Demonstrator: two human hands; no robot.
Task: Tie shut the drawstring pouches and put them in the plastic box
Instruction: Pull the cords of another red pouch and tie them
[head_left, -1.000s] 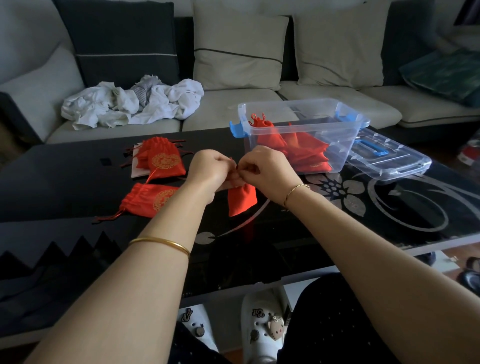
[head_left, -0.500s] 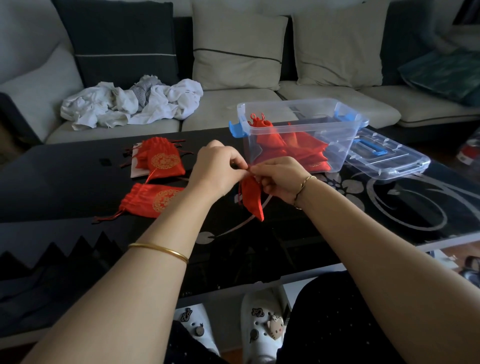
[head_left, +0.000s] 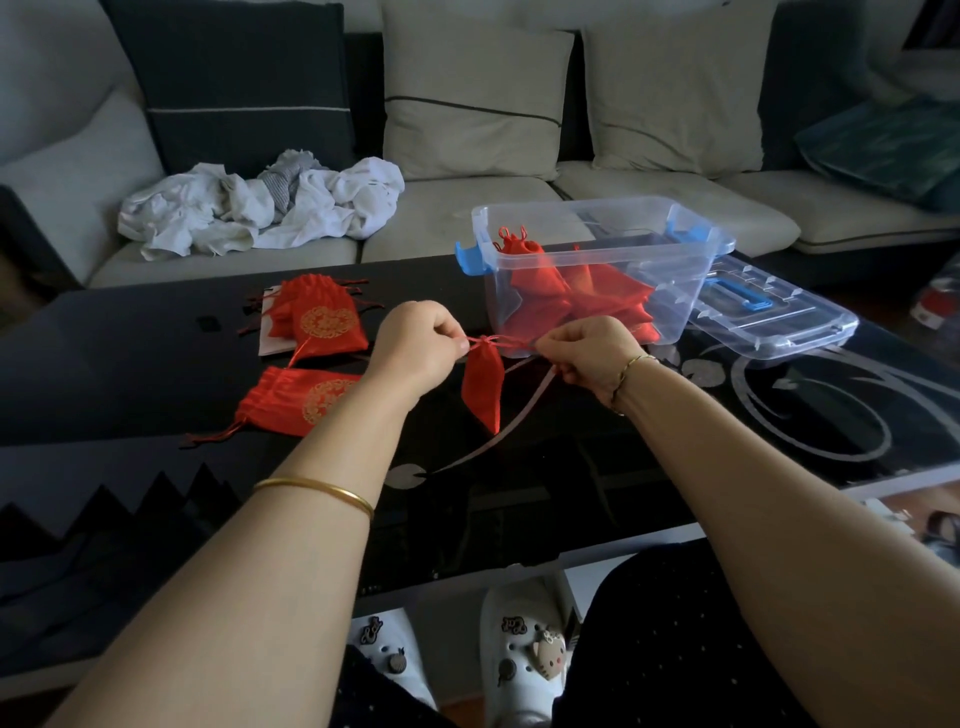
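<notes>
**Head view, read from near to far.** Two bare forearms reach over the black glass bench (head_left: 130, 374); the left one wears a gold bangle (head_left: 317, 491). White clogs (head_left: 524, 644) show beneath the bench edge.

Beyond the wrists, the left hand (head_left: 415, 353) and right hand (head_left: 592, 358) are held apart. Each has its fingers curled, pinching one end of the drawstring (head_left: 514, 343) of a red pouch (head_left: 483, 389). The pouch hangs by its gathered neck between the two hands, apparently off the bench top and just in front of the plastic box (head_left: 597, 254). The cords run taut and nearly level from the neck to each hand, meeting at a small knot.

*Step in hand (judged):* pulling the knot tight on this pouch, with the tie close to finished.

On the bench to the left lies a single pouch with a gold emblem (head_left: 301, 400). Behind it is a small stack of pouches (head_left: 317, 322), judged not yet tied. Farther right, the clear box stands open and holds several red pouches (head_left: 571, 291). Its lid (head_left: 769, 312) lies just beside it.

*Next move (judged):* once the knot holds, let go of one cord. Then lift the pouch forward over the near rim, which stands above the hands, and drop it among those inside.

Farthest back is a sofa (head_left: 467, 244) bearing a heap of white laundry (head_left: 260, 208).
</notes>
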